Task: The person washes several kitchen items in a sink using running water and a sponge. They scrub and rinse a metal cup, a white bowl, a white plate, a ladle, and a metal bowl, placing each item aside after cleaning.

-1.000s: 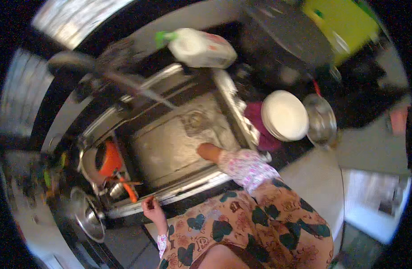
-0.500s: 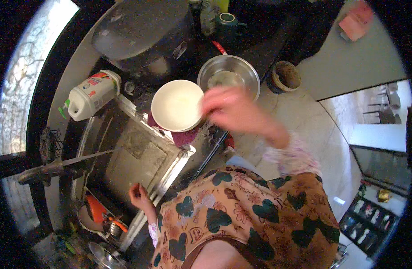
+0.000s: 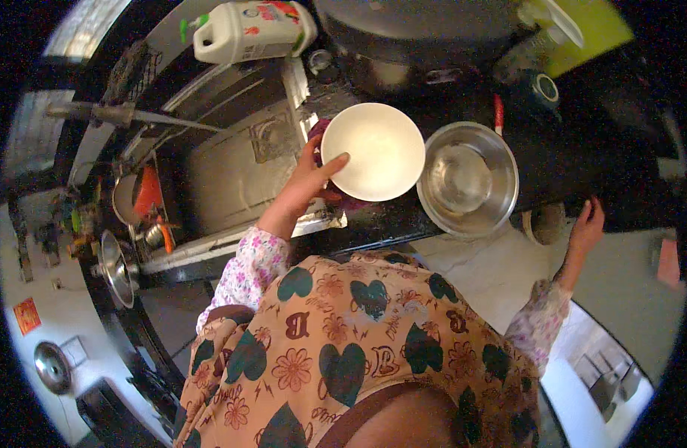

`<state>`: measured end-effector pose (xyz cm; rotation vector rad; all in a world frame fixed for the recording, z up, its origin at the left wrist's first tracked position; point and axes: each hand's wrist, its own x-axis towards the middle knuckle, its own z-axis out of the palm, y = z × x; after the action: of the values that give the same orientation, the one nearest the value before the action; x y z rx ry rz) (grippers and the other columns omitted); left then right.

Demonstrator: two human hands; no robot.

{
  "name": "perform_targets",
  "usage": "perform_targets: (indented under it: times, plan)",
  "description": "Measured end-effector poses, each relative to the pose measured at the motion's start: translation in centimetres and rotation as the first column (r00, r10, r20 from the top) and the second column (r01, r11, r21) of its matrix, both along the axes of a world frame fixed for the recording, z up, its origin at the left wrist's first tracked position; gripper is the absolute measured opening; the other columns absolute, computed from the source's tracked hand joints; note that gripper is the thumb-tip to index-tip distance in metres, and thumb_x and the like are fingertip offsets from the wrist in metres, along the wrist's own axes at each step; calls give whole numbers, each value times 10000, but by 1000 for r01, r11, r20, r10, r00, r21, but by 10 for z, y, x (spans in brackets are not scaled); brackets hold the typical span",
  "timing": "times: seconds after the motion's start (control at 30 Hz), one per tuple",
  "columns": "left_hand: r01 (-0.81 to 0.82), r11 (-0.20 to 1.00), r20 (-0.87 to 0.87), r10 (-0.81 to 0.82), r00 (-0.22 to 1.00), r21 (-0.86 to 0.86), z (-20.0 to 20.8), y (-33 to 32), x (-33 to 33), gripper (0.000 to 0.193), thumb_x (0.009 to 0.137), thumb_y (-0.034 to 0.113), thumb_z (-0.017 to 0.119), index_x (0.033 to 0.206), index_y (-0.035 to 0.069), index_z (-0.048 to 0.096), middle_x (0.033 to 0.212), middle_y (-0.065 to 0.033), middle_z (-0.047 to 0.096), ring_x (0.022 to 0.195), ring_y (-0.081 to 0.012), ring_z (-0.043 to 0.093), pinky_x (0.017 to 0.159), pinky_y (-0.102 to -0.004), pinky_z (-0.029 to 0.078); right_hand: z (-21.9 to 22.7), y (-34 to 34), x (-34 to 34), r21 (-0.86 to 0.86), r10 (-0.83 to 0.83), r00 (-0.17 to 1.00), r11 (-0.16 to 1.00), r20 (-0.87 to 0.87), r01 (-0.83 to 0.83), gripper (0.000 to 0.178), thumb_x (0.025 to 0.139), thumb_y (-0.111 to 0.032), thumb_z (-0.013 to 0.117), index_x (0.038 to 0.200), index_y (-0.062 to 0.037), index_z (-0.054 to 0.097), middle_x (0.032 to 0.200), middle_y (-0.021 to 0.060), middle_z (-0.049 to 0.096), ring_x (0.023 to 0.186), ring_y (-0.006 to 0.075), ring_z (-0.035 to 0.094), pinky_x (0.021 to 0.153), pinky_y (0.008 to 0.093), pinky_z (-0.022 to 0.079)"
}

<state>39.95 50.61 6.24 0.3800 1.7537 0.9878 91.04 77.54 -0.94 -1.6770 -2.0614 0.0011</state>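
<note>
A cream-white bowl (image 3: 377,149) stands at the counter edge, partly over a purple cloth (image 3: 319,128). My left hand (image 3: 308,181) grips its left rim, the thumb over the inside and the fingers round the outer wall. What the bowl holds, if anything, I cannot make out. Just right of it is a round steel basin (image 3: 505,205) with what looks like clear liquid at the bottom. Farther right, my right hand (image 3: 585,228) is away from the bowl, its fingers stretched out near the counter edge, with nothing visible in it.
Left of the bowl lies the sink (image 3: 216,160), with a faucet (image 3: 119,114) reaching over it. A white jug (image 3: 257,31), a large dark pot (image 3: 426,48) and a dark cup (image 3: 545,88) stand behind. A bucket (image 3: 543,226) is below the counter edge.
My left hand has come from the sink's front edge to the bowl and taken its rim. My right hand has moved from beside the bowl out to the right. The view has turned.
</note>
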Motion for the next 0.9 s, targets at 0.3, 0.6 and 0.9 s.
perform_targets:
  times: [0.3, 0.6, 0.9]
  plan:
    - [-25, 985, 174, -5, 985, 168, -33, 4, -6, 669, 732, 178, 629, 1301, 47, 301, 1048, -155, 561, 736, -239, 628, 510, -311, 564, -20, -80, -127, -784, -497, 611, 463, -616, -414, 381, 856, -261, 564, 1146, -21, 506, 886, 32, 589, 699, 121, 547, 534, 256, 460]
    - [-201, 893, 243, 108, 964, 403, -67, -10, -5, 644, 627, 44, 530, 1254, -12, 392, 1107, -141, 548, 1030, -207, 511, 869, -309, 421, -36, -110, -145, -680, -360, 600, 559, -715, -475, 445, 756, -46, 632, 1172, -3, 480, 1092, 83, 564, 912, 185, 551, 811, 307, 442]
    - [-313, 853, 457, 100, 884, 418, -17, -81, -50, 647, 643, 44, 564, 1255, -47, 374, 1134, -176, 532, 1022, -241, 537, 866, -327, 447, 22, -169, -184, -574, -378, 445, 655, -812, -491, 429, 790, -54, 571, 1204, -4, 470, 1107, 111, 553, 973, 205, 555, 824, 328, 453]
